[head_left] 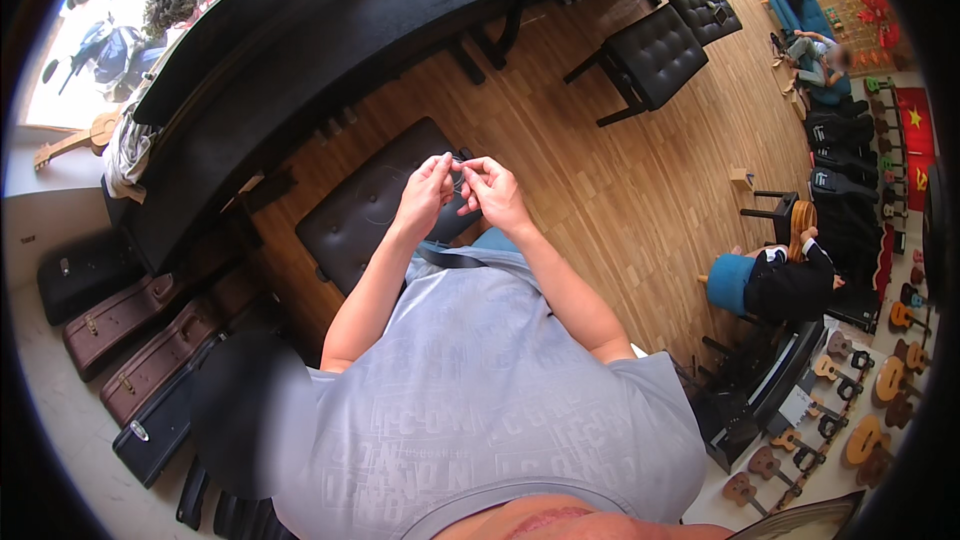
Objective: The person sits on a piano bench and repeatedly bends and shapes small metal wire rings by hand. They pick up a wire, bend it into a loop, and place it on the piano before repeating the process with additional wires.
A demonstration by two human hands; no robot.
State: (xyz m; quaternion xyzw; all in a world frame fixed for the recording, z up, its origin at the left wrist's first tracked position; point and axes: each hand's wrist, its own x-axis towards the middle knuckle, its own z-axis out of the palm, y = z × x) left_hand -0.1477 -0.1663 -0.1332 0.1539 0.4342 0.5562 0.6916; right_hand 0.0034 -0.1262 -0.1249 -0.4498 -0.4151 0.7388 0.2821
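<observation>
My left hand (425, 198) and my right hand (495, 195) are raised close together in front of my chest, both with fingers pinched on a thin, looped wire or string (455, 183). Its exact shape between the fingertips is too small to make out. Beneath them is a black tufted leather bench (340, 215), with faint curved lines on its seat that I cannot identify.
A black piano (220, 115) runs ahead and left; instrument cases (145, 360) line the left. Another tufted bench (668, 60) stands ahead-right. A seated person in black (780, 285) holds a guitar (803, 220); another sits on a blue sofa (815, 60). Ukuleles (890, 380) hang at right.
</observation>
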